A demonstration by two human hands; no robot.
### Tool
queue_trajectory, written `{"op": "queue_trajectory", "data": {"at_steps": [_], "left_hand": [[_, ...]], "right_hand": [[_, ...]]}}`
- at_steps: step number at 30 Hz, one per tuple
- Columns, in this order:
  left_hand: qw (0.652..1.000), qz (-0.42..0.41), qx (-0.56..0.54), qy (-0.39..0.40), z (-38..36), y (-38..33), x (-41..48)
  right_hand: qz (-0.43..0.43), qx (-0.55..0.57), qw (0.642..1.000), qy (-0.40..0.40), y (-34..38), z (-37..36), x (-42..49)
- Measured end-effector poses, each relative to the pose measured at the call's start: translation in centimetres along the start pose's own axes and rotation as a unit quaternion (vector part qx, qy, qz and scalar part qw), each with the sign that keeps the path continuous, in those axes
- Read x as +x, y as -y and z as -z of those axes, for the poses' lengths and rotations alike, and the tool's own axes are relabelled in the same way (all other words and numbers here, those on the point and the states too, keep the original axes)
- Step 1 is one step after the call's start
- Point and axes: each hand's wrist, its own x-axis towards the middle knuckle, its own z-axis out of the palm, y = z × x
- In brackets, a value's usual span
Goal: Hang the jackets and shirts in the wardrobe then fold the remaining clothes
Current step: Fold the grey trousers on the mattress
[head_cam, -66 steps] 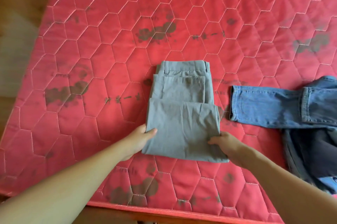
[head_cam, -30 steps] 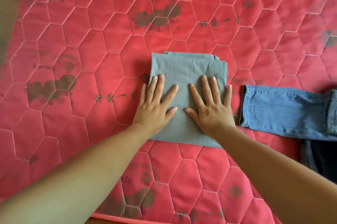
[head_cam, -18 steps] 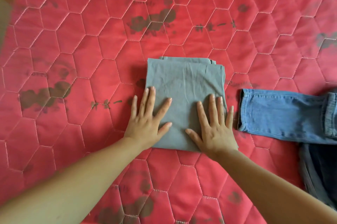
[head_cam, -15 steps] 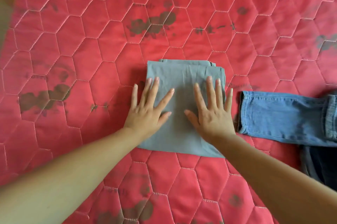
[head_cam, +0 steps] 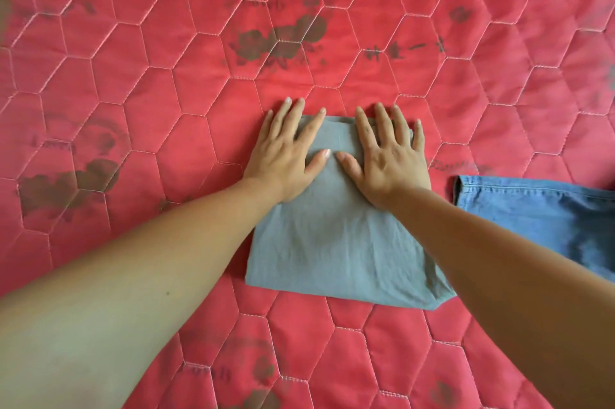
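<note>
1. Bed (head_cam: 139, 85): red quilted mattress surface, pale hexagon stitching, faded dark floral prints scattered across it. It fills the whole view.
2. Folded grey garment (head_cam: 332, 242): lies flat on the bed, centre and near side, roughly rectangular, lightly creased.
3. Blue jeans (head_cam: 532, 212): one leg flat on the bed at right, hem end towards the grey garment, just beside it. Whether they touch is hidden. The rest runs off the right edge.

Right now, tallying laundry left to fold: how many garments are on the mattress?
2. The folded grey trousers lie in the middle under the left hand and right hand; the blue jeans lie to their right, cut by the frame. Others may be out of view.
</note>
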Motion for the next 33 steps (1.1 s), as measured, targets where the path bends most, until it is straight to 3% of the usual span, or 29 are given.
{"op": "queue_trajectory", "data": {"at_steps": [6, 12, 15, 18, 20, 23, 28, 33], "left_hand": [[0.998, -0.009, 0.062, 0.010, 1.0, -0.9, -1.9], [0.994, -0.060, 0.078, 0.040, 1.8, -2.2, -8.7], [0.984, -0.042, 0.028, 0.173, 3.1, -3.1, -10.8], [0.949, -0.009, -0.068, 0.307, 4.7, -4.0, -11.2], [0.928, -0.006, -0.087, 0.361, 5.5, -4.5, -11.4], [0.912, 0.002, -0.111, 0.396, 6.8, -5.0, -11.9], [0.901, 0.006, -0.150, 0.408, 10.8, -5.1, -12.8], [0.945, 0.022, -0.169, 0.278, 19.7, -5.0, -11.0]], "right_hand": [[-0.016, -0.032, 0.999, 0.027, 1.0, 0.8, -1.9], [0.002, -0.061, 0.994, 0.089, 2.3, 1.7, -9.5], [0.015, -0.036, 0.984, 0.175, 2.9, 2.7, -12.0], [0.015, 0.016, 0.961, 0.276, 2.6, 3.8, -12.5], [0.028, -0.013, 0.939, 0.342, 2.5, 4.6, -12.8], [0.052, -0.039, 0.925, 0.375, 2.5, 5.5, -13.4], [0.093, -0.017, 0.929, 0.357, 2.5, 9.2, -14.3], [0.093, 0.026, 0.970, 0.223, 2.2, 17.4, -11.7]]}}
